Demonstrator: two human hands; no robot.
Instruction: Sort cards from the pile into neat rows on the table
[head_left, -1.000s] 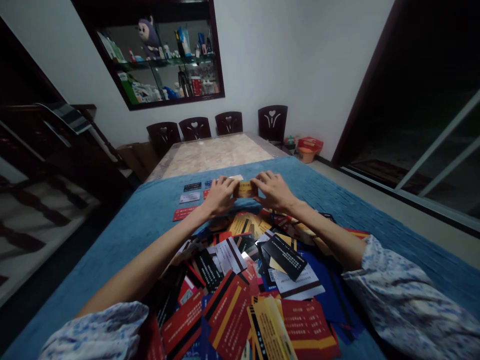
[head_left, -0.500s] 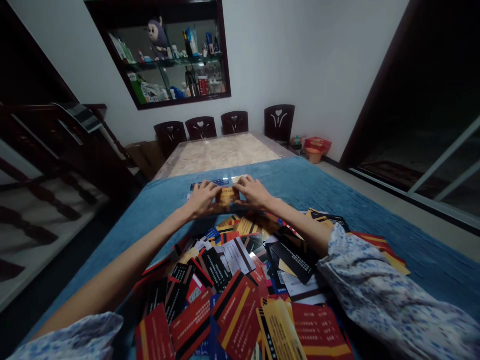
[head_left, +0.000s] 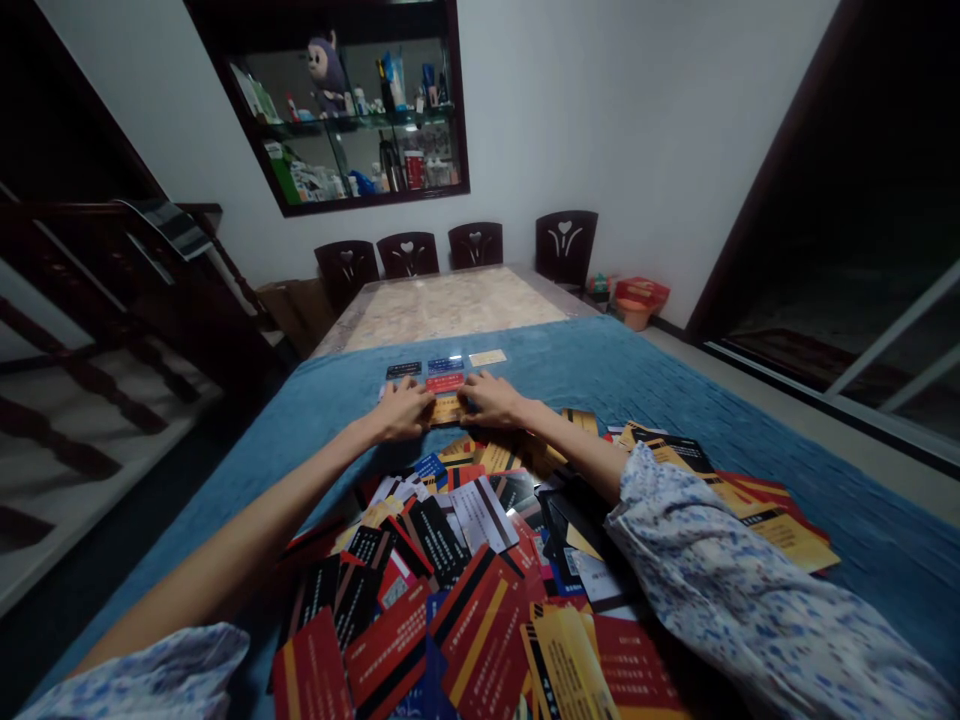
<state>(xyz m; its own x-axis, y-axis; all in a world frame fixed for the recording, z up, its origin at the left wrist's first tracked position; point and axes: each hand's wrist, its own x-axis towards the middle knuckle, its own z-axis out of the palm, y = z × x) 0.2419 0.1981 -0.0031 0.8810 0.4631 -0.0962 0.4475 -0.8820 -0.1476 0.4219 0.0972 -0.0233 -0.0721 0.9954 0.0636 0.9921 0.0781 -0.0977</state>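
Observation:
A gold card (head_left: 447, 408) lies on the blue cloth (head_left: 645, 375) between my two hands. My left hand (head_left: 403, 408) presses its left end with bent fingers, and my right hand (head_left: 489, 398) holds its right end. Just beyond it sit a red card (head_left: 445, 382), a blue card (head_left: 445, 364), a dark card (head_left: 403, 370) and a pale card (head_left: 487, 357), laid out in rows. A big heap of red, black, gold and white cards (head_left: 480, 560) spreads under my forearms toward me.
Past the cloth the marble tabletop (head_left: 442, 305) runs to several dark chairs (head_left: 409, 255) by the wall. A shelf alcove (head_left: 360, 110) hangs above. A wooden stair rail (head_left: 112, 310) stands at left, a glass sliding door (head_left: 862, 340) at right, a red bin (head_left: 639, 297) in the corner.
Both hands have lowered the gold card from a raised position down onto the cloth, just below the red card. The camera has shifted slightly, so the row of cards now shows beyond my fingers.

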